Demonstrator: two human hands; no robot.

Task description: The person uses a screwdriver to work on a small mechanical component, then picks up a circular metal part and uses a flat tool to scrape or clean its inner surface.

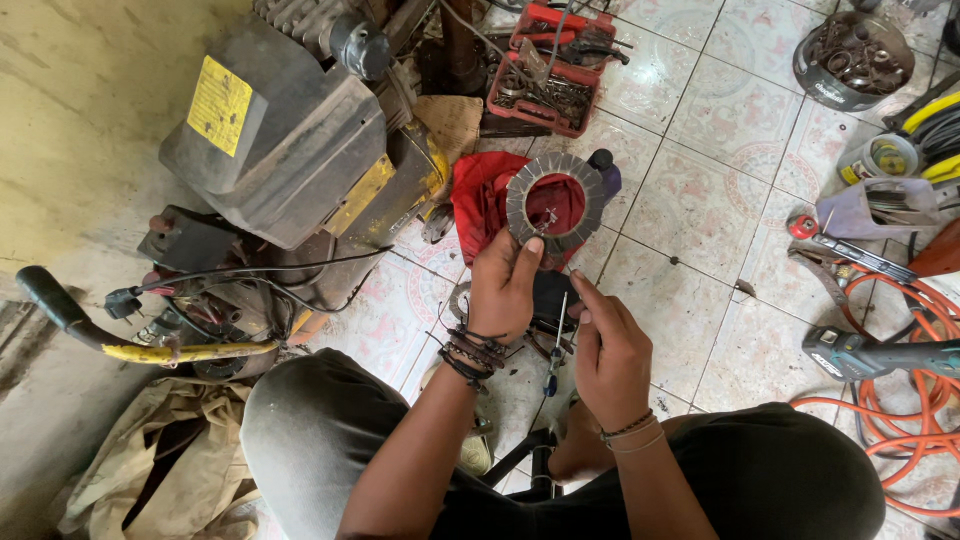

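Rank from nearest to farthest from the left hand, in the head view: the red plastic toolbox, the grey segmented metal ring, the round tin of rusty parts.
1. Grey segmented metal ring: held in the left hand, just above it.
2. Red plastic toolbox: farther up, near the top edge.
3. Round tin of rusty parts: top right corner.

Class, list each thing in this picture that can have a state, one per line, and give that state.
Left hand: gripping the ring disc by its lower edge.
Ring disc: held up, off the floor.
Right hand: pinching a thin tool.
Thin tool: upright, tip up.
Red toolbox: open, full of tools.
Orange hose: coiled on the floor.
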